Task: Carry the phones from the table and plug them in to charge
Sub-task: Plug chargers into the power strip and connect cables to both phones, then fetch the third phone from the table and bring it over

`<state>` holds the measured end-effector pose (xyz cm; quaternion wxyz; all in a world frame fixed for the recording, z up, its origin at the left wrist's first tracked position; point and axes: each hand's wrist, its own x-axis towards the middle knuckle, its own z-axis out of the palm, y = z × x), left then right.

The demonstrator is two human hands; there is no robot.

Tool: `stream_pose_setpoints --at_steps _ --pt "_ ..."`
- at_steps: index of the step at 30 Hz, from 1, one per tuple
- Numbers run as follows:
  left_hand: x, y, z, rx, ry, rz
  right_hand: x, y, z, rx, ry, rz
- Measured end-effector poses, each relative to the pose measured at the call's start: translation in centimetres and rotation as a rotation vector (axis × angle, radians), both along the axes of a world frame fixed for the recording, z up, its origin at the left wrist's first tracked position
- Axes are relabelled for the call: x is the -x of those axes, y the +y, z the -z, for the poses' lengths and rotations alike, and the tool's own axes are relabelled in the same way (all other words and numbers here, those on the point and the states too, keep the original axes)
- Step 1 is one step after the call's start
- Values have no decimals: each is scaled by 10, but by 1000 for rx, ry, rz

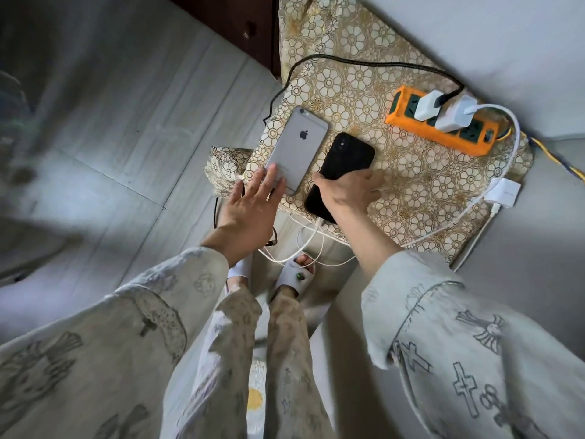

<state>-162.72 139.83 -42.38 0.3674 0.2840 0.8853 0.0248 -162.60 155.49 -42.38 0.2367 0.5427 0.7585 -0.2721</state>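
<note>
**Two phones near the edge, cables hanging loose**

The right hand (pixel 346 193) has its grip closed around the lower part of the black glossy phone (pixel 343 172); the fingers curl over its edge and the phone lies slanted, with its near end over the front edge of the small counter covered with a gold flower-pattern cloth (pixel 411 172). A thin white cable (pixel 311 239) comes to this near end, and it seems to be plugged in, but the hand hides the connector partly. The left hand (pixel 250 210) has a wide, flat grip: the fingers are straight and only the fingertips (pixel 272 175) rest on the near corner of the silver-grey phone with the apple mark (pixel 297 148), which lies face down on the cloth, just beside the black one.

The first risk is at the black phone. It hangs over the edge, so if the right hand lets go without pushing it further in, it can tip and fall to the floor, and the cable would pull at the port.

The second risk is the silver-grey phone. I cannot see any cable going into it, so it may be not yet charging. A black braided cable (pixel 348 60) runs from a white charger plug (pixel 427 106) in the orange power strip (pixel 440 122) around the far side of the counter and down its left edge; its free end is hidden.

The white cables hang in loops near the person's slippered foot (pixel 297 274). A step could catch them and drag a phone or the strip off the counter.
</note>
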Motion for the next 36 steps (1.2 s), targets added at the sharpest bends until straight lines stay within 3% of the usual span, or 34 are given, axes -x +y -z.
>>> stream_pose_setpoints --at_steps 14,24,29,36 --pt "28 -12 -24 -79 -145 55 -43 6 -55 239 185 -56" --pt "-41 -90 -161 -212 -120 -509 -75 -66 -169 526 259 -30" --pt "-102 -145 -233 -263 13 -802 -97 -106 -231 667 291 -265" --pt "-194 -229 -288 -296 145 -1161 -101 -207 -286 755 293 -751"
